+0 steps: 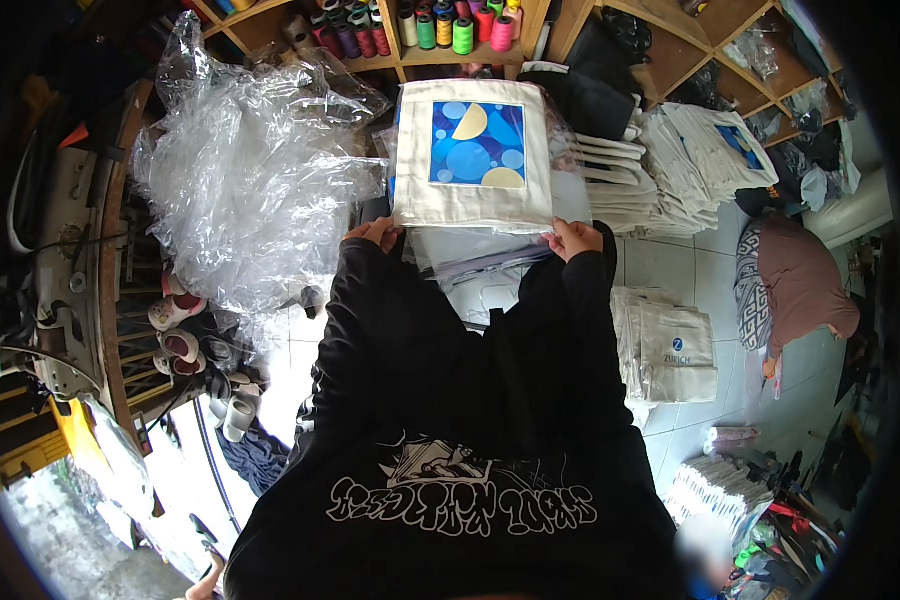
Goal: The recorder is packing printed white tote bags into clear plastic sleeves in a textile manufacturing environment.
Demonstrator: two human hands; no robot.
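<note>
Cream and flat, the bag point(492, 155) is at the frame's upper centre, your left fingers point(384, 229) and right fingers point(562, 236) pinching its lower corners, while uneven tugging might crease or tear the film point(569, 155) beside it.

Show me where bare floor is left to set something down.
Bare tiles show between the upper stack of pale tote bags and the lower bagged totes, reaching right toward the bent co-worker. It is crowded at left with heaped clear plastic, and at lower right around the white stack.
</note>
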